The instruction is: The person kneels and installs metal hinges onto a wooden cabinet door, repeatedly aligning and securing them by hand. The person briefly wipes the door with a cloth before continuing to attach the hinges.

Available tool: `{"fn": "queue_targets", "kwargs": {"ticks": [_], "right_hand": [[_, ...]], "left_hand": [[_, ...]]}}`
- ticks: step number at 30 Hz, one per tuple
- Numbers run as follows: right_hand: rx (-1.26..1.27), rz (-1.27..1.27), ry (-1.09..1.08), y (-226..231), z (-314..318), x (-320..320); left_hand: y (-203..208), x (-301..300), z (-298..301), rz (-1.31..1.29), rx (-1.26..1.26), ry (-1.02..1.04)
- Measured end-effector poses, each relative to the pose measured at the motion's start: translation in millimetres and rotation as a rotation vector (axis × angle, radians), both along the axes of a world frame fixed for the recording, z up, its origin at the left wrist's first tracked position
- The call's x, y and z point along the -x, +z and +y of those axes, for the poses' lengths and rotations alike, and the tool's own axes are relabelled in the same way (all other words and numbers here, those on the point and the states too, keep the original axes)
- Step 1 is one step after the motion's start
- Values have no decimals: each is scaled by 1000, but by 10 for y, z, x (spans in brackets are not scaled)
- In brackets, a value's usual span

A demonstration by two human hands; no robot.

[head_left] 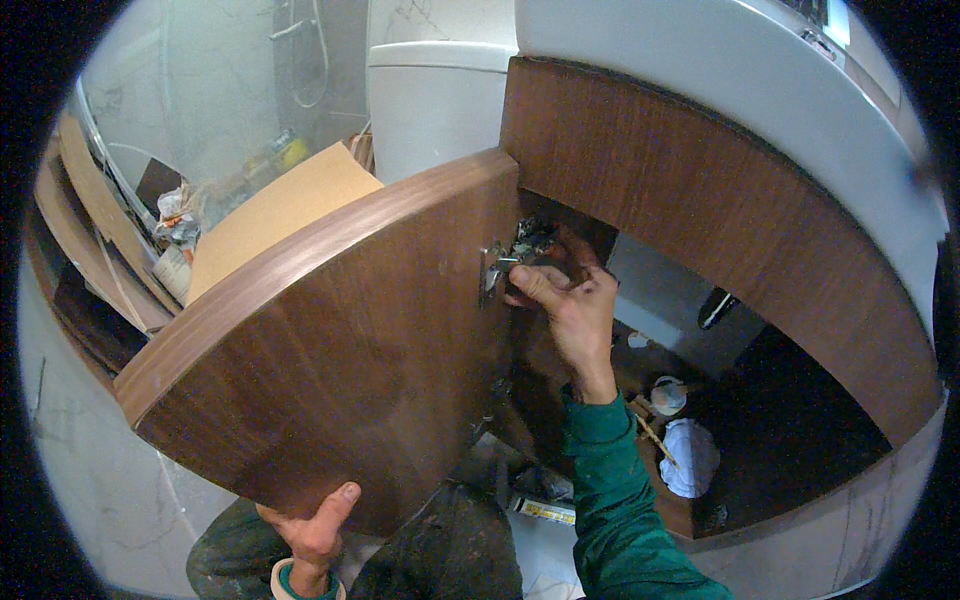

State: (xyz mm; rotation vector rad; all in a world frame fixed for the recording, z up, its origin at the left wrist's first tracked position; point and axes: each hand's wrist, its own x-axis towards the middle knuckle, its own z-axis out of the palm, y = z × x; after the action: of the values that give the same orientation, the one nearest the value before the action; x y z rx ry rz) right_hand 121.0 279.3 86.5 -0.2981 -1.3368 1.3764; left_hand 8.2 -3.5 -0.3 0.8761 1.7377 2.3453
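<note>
A brown wood-grain cabinet door (330, 350) stands swung open on the left of the vanity cabinet. My left hand (310, 528) grips its lower edge, the thumb against the brown face and the fingers hidden behind. At the door's inner edge sits a metal cabinet hinge (495, 268), reaching toward the dark cabinet side. My right hand (575, 305), in a green sleeve, is closed at this hinge with thumb and fingers pinching its arm. Some of the right fingertips are hidden in shadow.
Inside the open cabinet lie a white cloth-like bundle (690, 457), a small round container (668, 395) and a thin stick. A white basin (700, 50) tops the cabinet. Behind the door are a toilet tank (440, 100), a tan board (280, 215) and leaning wood panels (95, 200).
</note>
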Motion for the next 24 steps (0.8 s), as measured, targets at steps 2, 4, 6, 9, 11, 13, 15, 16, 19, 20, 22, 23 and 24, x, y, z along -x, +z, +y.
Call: {"fn": "queue_targets", "kwargs": {"ticks": [2, 4, 6, 9, 11, 13, 15, 16, 19, 20, 22, 23, 24], "right_hand": [[-4, 23, -23, -12, 1, 4], [-31, -22, -65, -19, -1, 3], [-54, -91, -101, -16, 3, -14], [-84, -198, -116, -2, 21, -63], [-100, -225, -94, 2, 38, -83], [-134, -202, -64, -5, 63, -83], [-161, -224, -60, -21, 92, -93], [-173, -254, -72, -30, 105, -103], [-176, -286, -50, -50, 131, -138], [-161, -303, -43, -58, 144, -152], [-102, -239, 22, -59, 149, -174], [-51, -223, 44, -54, 146, -181], [-68, -191, 59, -56, 145, -189]], "left_hand": [[35, -39, 6, -23, 27, 6], [43, -118, 22, -12, -23, 63], [54, -148, 23, -12, -32, 71], [55, -148, 25, -27, 0, 34], [66, -132, 32, -65, -20, 52], [91, -121, 44, 20, -14, 54], [118, -145, 57, 60, 1, 51], [128, -167, 60, 62, 11, 47], [129, -243, 54, 15, -6, 52], [110, -257, 46, -12, -24, 60], [83, -214, 10, 35, 3, 21], [63, -188, -6, 58, 18, 1], [44, -150, -13, 216, 96, -8]]}}
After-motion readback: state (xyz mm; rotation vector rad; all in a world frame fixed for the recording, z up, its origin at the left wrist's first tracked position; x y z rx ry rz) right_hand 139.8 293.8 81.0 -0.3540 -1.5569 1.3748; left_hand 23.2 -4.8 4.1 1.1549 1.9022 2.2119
